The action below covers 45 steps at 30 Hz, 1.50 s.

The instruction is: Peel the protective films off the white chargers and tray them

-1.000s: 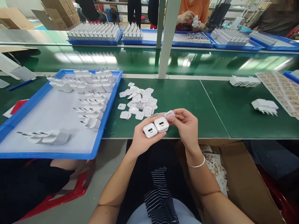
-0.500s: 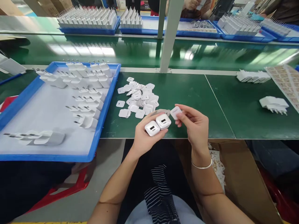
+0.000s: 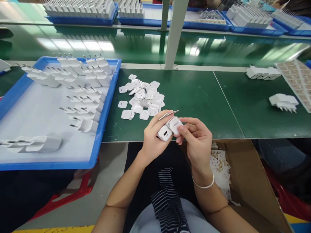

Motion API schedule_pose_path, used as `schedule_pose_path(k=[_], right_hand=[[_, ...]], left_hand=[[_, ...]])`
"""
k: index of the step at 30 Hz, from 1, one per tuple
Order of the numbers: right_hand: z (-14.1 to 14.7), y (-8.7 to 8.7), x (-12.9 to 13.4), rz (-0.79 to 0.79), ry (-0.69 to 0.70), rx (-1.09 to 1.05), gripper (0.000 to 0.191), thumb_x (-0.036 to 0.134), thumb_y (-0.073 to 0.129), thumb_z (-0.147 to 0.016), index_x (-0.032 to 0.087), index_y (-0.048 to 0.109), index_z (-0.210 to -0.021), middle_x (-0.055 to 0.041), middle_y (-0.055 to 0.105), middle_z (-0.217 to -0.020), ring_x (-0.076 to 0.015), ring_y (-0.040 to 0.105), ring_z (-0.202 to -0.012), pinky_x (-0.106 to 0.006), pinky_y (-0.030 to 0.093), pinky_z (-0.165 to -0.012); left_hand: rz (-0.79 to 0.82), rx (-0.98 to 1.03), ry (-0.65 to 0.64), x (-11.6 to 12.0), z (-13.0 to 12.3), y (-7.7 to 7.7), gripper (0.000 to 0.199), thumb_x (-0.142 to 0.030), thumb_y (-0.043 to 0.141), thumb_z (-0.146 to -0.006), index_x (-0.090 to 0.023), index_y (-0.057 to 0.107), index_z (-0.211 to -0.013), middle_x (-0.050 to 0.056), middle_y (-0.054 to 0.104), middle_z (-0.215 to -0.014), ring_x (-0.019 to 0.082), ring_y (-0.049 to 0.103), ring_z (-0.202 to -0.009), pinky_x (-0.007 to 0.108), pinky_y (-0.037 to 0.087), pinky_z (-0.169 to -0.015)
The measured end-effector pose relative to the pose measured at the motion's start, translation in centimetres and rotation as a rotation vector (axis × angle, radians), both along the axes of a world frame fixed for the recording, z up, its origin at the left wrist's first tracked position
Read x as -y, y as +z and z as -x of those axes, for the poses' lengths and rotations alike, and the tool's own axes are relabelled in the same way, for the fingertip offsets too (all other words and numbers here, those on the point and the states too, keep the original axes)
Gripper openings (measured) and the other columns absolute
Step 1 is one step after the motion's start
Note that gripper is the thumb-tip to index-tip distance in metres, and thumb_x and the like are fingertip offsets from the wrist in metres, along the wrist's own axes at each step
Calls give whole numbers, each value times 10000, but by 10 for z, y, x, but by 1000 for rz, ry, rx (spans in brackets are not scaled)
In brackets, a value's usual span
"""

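Two white chargers are held side by side in my left hand [image 3: 155, 139], over the bench's front edge. The nearer charger [image 3: 165, 133] shows its face with dark port openings. A thin flat piece [image 3: 169, 114] sticks out between the fingers of that same hand. Pinched in my right hand [image 3: 198, 139] is a small white square cover [image 3: 175, 125] with grey lettering, lying over the face of the other charger. Beyond my hands, a loose pile of white square covers [image 3: 145, 100] rests on the green bench [image 3: 194, 97].
At the left, a blue-rimmed tray [image 3: 97, 139] holds rows of white plug chargers. More chargers [image 3: 283, 102] and a sheet of labels [image 3: 297, 82] lie at the right. A metal post [image 3: 173, 38] rises behind the bench. An open cardboard box [image 3: 252, 174] stands below at right.
My right hand has moved left and brought the cover onto one charger's face, where its ports showed before. My left hand has tilted the chargers. The view has shifted slightly.
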State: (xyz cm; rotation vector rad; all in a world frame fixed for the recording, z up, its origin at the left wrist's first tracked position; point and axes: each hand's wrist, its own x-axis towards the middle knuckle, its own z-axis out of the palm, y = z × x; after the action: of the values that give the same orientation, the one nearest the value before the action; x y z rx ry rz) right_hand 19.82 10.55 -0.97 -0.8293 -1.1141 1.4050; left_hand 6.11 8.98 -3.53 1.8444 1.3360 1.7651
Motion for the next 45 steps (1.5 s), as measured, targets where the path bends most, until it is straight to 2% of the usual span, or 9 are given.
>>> schedule_pose_path(k=[21,31,39,41,45], right_hand=[[-4,5,-3,44,9,76,99,205,786,-850,215,737,-935,53,717,-600,-64,626,-440,-126,504,-407],[-5,5,-7,90,11,110,195,242,807,-825,201,680,-966,61,706,-580,-74,610,-415,-132,484,-379],[-7,4,-8,151,14,133,244,295,819,-793,196,616,-886,49,699,-566,-83,579,-392,-156,434,-356],[-7,4,-9,147,11,136,287,290,835,-771,208,591,-898,68,662,-538,-76,538,-382,-158,393,-353],[-3,2,-8,94,-21,152,351,231,835,-771,238,560,-989,140,463,-471,-50,375,-404,-158,317,-405]], left_hand=[[-31,-1,-56,-1,1,0,406,-90,726,-847,-199,688,-1237,127,685,-1294,229,677,-1185,392,589,-1013],[-21,-27,-32,0,1,1,401,-87,716,-851,-203,690,-1233,115,686,-1302,223,677,-1190,374,587,-1018],[-21,-43,-40,-1,0,1,381,-104,695,-871,-219,690,-1234,104,695,-1289,218,690,-1159,377,601,-991],[-1,-46,-36,0,-1,2,375,-114,697,-873,-219,692,-1233,101,696,-1293,218,693,-1157,375,600,-995],[57,-5,-25,1,-2,5,393,-116,733,-843,-215,703,-1222,97,709,-1281,224,690,-1166,389,585,-1026]])
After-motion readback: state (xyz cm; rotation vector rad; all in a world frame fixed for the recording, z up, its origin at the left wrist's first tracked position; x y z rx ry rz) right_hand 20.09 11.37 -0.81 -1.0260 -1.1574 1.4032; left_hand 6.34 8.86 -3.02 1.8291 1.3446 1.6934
